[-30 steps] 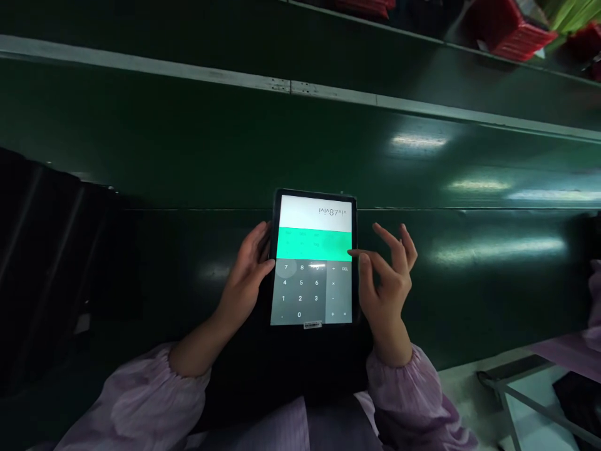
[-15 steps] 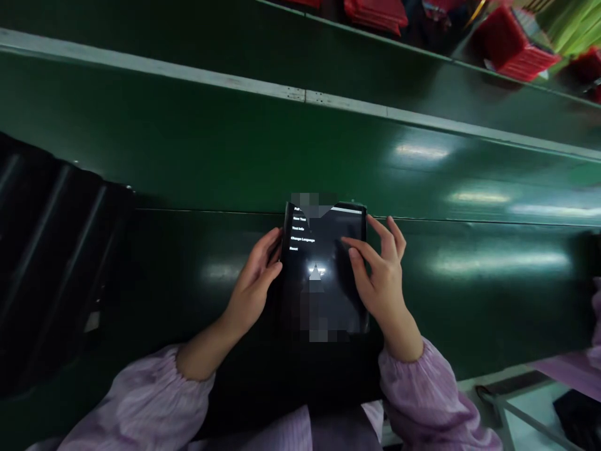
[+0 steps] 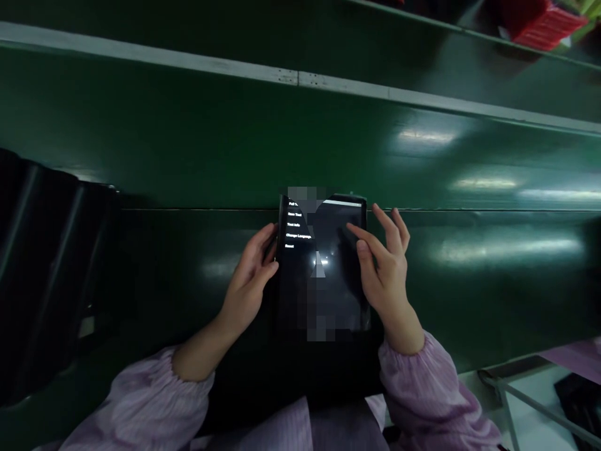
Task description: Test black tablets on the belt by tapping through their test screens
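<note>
A black tablet lies in front of me, its dark screen lit with a short white text menu at the upper left, with lines such as "Test Info" and "Reset". Its left edge is gripped by my left hand, thumb at the front and the other fingers partly hidden at the side. Over the right part of the screen hovers my right hand, index finger stretched toward the glass and the other fingers spread. Whether that fingertip touches the screen I cannot tell. Blurred blocks cover parts of the tablet.
The green bench top stretches across the view, with a pale metal strip behind. Black ridged trays stand at the left. Red items sit on the upper shelf at the far right. A white-topped stand shows at lower right.
My right index finger has drawn back slightly to the right over the screen. The view has tilted a little, so the strip and red items sit higher. The menu looks the same.
</note>
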The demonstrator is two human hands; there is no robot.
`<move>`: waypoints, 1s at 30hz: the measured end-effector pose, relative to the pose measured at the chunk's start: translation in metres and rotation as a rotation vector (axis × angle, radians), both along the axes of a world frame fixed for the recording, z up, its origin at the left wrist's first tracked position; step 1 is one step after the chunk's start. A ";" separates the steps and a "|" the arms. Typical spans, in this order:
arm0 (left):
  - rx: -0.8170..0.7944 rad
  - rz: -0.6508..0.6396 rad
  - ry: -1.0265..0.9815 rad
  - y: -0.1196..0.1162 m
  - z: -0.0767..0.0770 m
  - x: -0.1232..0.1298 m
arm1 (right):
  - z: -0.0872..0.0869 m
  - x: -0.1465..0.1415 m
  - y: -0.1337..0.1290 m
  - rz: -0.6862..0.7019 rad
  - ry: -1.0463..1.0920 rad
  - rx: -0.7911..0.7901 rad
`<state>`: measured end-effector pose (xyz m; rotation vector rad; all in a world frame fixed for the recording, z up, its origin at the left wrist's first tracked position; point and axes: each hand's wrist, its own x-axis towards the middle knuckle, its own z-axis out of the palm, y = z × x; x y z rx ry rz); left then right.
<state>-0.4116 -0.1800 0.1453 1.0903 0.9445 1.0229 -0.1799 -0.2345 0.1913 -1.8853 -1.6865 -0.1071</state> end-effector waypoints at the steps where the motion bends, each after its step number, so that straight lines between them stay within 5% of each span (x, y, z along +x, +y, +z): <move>1: -0.002 -0.004 0.002 0.000 0.000 0.000 | -0.001 0.000 0.000 -0.002 0.015 -0.014; 17: 0.132 -0.238 -0.086 0.005 -0.009 -0.010 | -0.001 0.000 -0.001 0.021 0.102 0.012; 26: 0.359 -0.292 0.262 -0.003 -0.005 -0.009 | -0.001 0.003 0.001 0.017 0.152 0.059; 30: 0.350 -0.301 0.187 -0.004 -0.002 -0.008 | -0.003 0.003 0.001 0.009 0.134 0.038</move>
